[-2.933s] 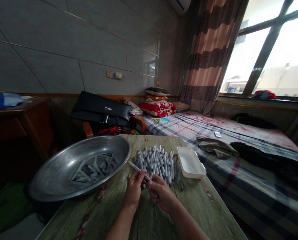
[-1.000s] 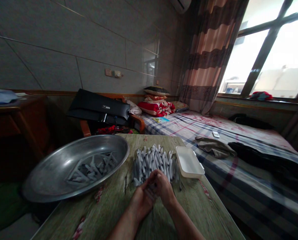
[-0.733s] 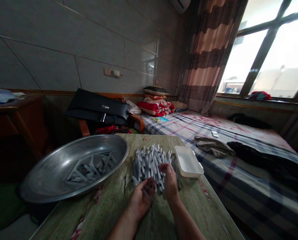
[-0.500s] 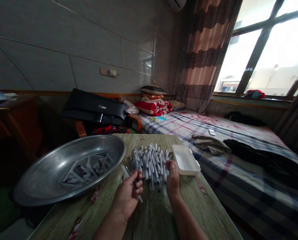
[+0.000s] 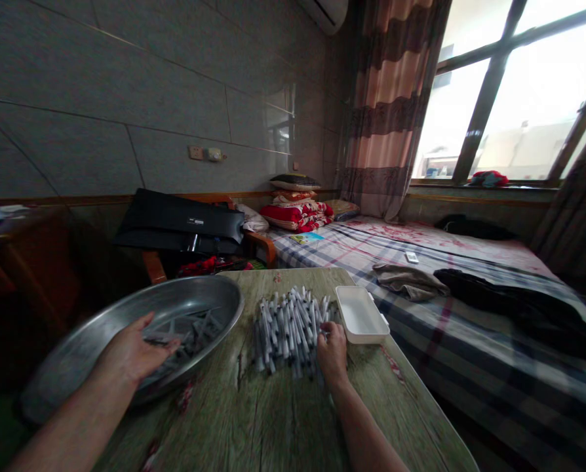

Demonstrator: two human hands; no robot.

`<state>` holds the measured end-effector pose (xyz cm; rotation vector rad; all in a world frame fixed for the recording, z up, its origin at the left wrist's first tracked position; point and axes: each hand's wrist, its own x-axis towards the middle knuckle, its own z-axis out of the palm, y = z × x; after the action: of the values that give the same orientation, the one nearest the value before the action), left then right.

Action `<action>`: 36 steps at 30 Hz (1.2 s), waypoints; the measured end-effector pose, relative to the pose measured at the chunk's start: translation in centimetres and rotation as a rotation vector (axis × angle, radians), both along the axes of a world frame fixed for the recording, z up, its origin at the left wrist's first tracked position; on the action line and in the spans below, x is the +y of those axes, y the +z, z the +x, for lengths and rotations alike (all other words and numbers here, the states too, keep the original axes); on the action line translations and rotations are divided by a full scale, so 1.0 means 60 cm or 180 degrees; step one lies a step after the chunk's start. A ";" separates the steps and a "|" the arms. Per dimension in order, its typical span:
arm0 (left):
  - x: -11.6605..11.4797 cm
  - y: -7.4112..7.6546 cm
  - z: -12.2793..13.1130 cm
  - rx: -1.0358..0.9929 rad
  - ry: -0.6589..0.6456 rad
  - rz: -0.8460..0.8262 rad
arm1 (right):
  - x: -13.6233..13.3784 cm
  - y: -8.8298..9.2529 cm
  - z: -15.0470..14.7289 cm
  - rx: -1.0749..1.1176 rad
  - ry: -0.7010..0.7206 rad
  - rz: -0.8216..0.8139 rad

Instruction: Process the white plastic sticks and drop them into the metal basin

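A heap of pens [image 5: 288, 328] with pale translucent barrels and dark ends lies on the wood-patterned table [image 5: 253, 426]. My right hand [image 5: 333, 354] is at the heap's right edge, its fingers curled in a pinch on a pen there, though the fingertips partly hide it. Over the large metal basin [image 5: 214, 286] on the left, my left hand [image 5: 136, 351] is open, thumb and fingers apart, with nothing visible in it. Pale, slim pieces [image 5: 199, 331] like the pens lie in the basin, partly behind that hand.
An open white plastic box [image 5: 362, 314] stands right of the heap near the table edge. Beyond is a bed [image 5: 366, 252] with clothes [image 5: 411, 283] and folded bedding [image 5: 297, 213]. A black flat panel [image 5: 179, 223] leans on a wooden chair behind the basin.
My left hand has moved left from in front of the heap to over the basin, opened, and no longer shows the pen it held. My right fingers have curled in at the heap.
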<state>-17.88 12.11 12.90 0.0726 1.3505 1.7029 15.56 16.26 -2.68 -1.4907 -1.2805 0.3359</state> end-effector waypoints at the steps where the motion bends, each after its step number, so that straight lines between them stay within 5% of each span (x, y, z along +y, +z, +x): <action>1: -0.001 0.003 -0.003 0.0067 -0.0075 -0.0222 | -0.003 0.001 -0.002 -0.0292 -0.0013 -0.0104; 4: -0.012 0.007 0.011 0.0429 -0.0247 -0.0453 | -0.013 0.008 -0.009 -0.1019 -0.0009 -0.0358; 8: -0.037 -0.015 0.072 0.1411 -0.0147 0.0321 | -0.024 0.020 -0.016 -0.1503 -0.0137 -0.0644; 10: -0.053 -0.033 0.119 0.1788 -0.0531 0.0890 | -0.028 0.025 -0.017 -0.1637 -0.0197 -0.0790; 14: -0.080 -0.081 0.224 0.1953 -0.1801 0.1148 | -0.032 0.031 -0.017 -0.1798 -0.0239 -0.0943; 20: -0.063 -0.161 0.330 0.1555 -0.2316 0.0899 | -0.035 0.037 -0.018 -0.1928 -0.0264 -0.0983; 27: -0.042 -0.214 0.336 0.0415 -0.2453 0.0771 | -0.037 0.042 -0.016 -0.2022 -0.0311 -0.1017; 36: -0.038 -0.229 0.314 -0.0113 -0.2389 0.0974 | -0.042 0.047 -0.021 -0.2254 -0.0303 -0.1056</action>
<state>0.96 9.84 -0.86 0.6387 0.8585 1.2314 14.28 13.77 0.13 -2.0498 -1.7515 -0.0663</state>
